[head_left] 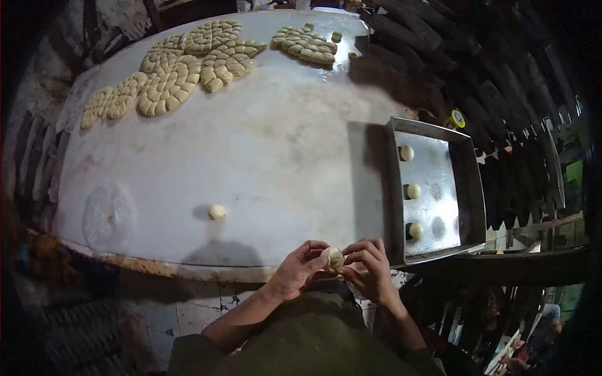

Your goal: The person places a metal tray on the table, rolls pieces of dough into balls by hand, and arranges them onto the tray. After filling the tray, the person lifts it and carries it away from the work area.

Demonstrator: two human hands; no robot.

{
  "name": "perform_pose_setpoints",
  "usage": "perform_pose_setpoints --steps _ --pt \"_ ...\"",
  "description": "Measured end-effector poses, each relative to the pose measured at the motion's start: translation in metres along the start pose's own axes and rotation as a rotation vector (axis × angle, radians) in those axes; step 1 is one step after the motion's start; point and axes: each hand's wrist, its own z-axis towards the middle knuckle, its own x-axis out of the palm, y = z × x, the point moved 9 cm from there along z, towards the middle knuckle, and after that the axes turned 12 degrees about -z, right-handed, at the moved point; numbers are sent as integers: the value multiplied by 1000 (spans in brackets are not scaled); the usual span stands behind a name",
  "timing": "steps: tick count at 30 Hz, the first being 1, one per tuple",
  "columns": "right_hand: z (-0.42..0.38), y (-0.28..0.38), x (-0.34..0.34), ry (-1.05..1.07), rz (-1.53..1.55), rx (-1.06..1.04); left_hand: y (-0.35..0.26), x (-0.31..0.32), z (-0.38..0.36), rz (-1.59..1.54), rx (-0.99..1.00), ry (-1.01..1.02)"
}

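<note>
Close to my body, at the table's front edge, both hands are around a pale dough ball (333,258) with a greenish patch on the side facing me. My left hand (298,269) holds it between thumb and curled fingers. From the other side, the bent fingers of my right hand (369,271) pinch its edge. A single dough ball (217,212) lies on the table to the left, apart from my hands. To the right, three dough balls stand in a column along the left side of a metal tray (429,255).
The pale table (251,156) bears several clusters of dough pieces (169,84) at the back left and another dough cluster (304,45) at the back centre. A clear plastic sheet (108,216) lies at the left. Dark stacked slats (501,106) stand beyond the tray.
</note>
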Motion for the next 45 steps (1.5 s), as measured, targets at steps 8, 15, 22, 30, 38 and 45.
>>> perform_pose_setpoints --steps 8,15,22,30,38,45 --pt "-67 -58 -72 175 124 22 92 61 65 522 -147 185" --pt "-97 -96 -122 -169 47 -57 123 93 108 270 -120 -106" --pt "-83 -156 -158 -288 76 99 126 106 151 314 -36 -58" --pt "-102 -153 -179 -341 188 76 134 155 179 550 91 146" --pt "-167 -195 -185 -640 95 292 179 160 205 816 -243 106" --pt "-233 -252 -173 -989 582 616 173 215 302 1903 601 450"
